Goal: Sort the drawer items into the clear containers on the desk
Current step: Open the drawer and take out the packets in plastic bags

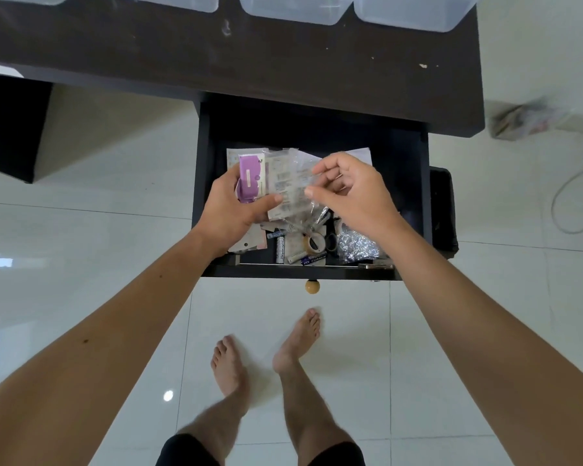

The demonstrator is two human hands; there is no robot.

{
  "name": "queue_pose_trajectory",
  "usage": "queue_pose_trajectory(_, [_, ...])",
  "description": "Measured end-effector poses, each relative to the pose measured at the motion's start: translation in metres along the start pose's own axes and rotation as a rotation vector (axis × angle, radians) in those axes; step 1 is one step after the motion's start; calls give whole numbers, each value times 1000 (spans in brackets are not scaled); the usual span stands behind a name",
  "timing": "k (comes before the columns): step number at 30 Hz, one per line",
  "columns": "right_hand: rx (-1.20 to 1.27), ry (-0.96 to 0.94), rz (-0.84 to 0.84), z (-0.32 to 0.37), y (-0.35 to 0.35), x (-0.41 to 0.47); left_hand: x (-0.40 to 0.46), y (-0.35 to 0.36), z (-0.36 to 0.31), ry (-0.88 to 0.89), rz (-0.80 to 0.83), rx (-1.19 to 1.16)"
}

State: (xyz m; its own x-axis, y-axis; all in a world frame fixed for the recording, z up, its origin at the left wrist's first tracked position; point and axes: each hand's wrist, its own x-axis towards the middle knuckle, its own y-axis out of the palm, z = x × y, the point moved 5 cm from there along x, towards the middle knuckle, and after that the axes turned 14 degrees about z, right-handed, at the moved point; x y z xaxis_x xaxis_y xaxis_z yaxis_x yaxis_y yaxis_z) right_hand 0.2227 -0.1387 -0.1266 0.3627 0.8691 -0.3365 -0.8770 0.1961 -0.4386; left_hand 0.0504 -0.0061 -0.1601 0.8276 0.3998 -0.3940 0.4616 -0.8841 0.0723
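Note:
The dark drawer [414,183] is pulled out from the desk. Above it, my left hand [231,210] grips a stack of flat packets: a purple card pack [249,179] and a clear plastic packet of printed labels [288,183]. My right hand [354,193] pinches the right edge of that clear packet between thumb and forefinger. Below the hands, the drawer holds batteries [280,248], a tape roll [315,243], black-handled scissors [331,240] and a bag of silvery bits [357,247]. Clear containers [293,10] line the far side of the desk.
The dark desk top [249,55] spans the top of the view. A wooden knob [312,286] sticks out of the drawer front. My bare feet [266,354] stand on white floor tiles. A cable [576,196] and a plastic bag [525,119] lie at right.

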Motion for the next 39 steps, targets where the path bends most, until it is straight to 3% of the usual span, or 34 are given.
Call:
queue_pose_trajectory(3, [-66, 83, 71, -12, -21, -6, 0, -1, 0, -24, -17, 32])
queue_pose_trajectory(8, [-418, 233, 320, -45, -47, -15, 3, -1, 2, -27, -25, 57])
queue_pose_trajectory(13, [-579, 204, 392, -49, -36, -18, 4, 0, 4, -20, -35, 34])
queue_pose_trajectory(19, [-495, 181, 387, -43, -44, -18, 3, -2, 3, -22, -60, 34])
queue_pose_trajectory(24, [-247, 107, 380, -9, -50, -13, 2, -6, 3, -33, -74, 51])
queue_pose_trajectory(31, [-40, 45, 161, 10, -16, 14, 0, 2, -3, 15, 35, 24])
queue_pose_trajectory(39, [63, 50, -12, 6, -4, 19, 2, 0, -1, 34, 28, 27])
